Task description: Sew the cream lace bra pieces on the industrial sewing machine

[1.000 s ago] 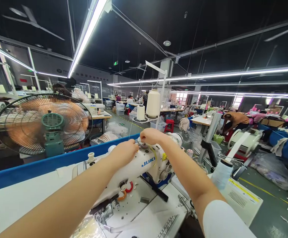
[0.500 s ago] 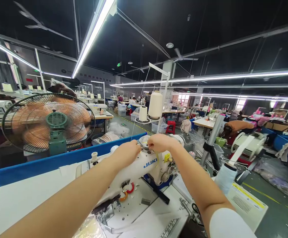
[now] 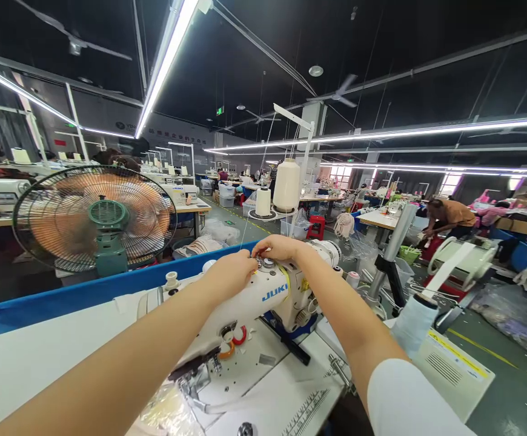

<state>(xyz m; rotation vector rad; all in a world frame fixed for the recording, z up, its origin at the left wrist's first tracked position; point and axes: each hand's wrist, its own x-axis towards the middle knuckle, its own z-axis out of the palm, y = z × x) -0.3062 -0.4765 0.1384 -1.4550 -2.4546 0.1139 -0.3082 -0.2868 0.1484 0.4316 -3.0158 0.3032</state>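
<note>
A white JUKI sewing machine (image 3: 263,293) stands on the white table (image 3: 40,357) in front of me. Both my hands are on top of its far end, at the small metal bobbin winder (image 3: 263,263). My left hand (image 3: 229,272) is closed in a pinch beside it, and a thin thread (image 3: 248,212) runs up from there. My right hand (image 3: 279,247) is curled over the winder from the right, fingers closed; what they grip is hidden. A large cream thread cone (image 3: 286,186) and a smaller white cone (image 3: 263,201) stand on the rack behind.
A green-motored fan (image 3: 95,221) spins at the left behind a blue cloth edge (image 3: 86,290). A white thread spool (image 3: 412,318) and a control box (image 3: 454,369) sit at the right. A person in an orange top (image 3: 449,217) bends over a table far right. Rows of sewing stations fill the hall.
The view has shifted slightly. My right hand has drawn in over the winder towards my left hand; both stay on the machine's top.
</note>
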